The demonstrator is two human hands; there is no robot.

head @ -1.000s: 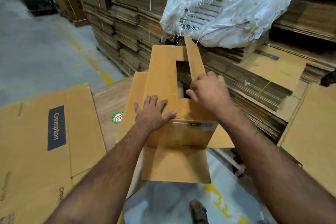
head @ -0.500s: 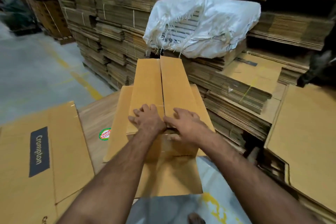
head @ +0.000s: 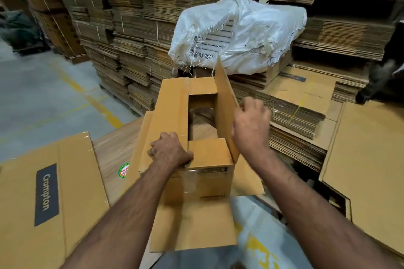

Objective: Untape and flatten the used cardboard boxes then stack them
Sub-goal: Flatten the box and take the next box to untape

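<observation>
Dim, warm overhead light; deep shadows between the cardboard stacks (head: 135,35). Wide-angle bending at edges; the right hand (head: 251,125) shows motion blur.

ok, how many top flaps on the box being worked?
4. Left long flap lies flat, gripped by the left hand; right long flap stands up beside the right hand; far short flap and near short flap are folded inward.

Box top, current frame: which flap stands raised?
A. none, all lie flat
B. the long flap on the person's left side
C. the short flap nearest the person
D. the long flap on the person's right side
D: the right flap of the box stands up by the right hand, while the left hand holds the left flap down.
</observation>
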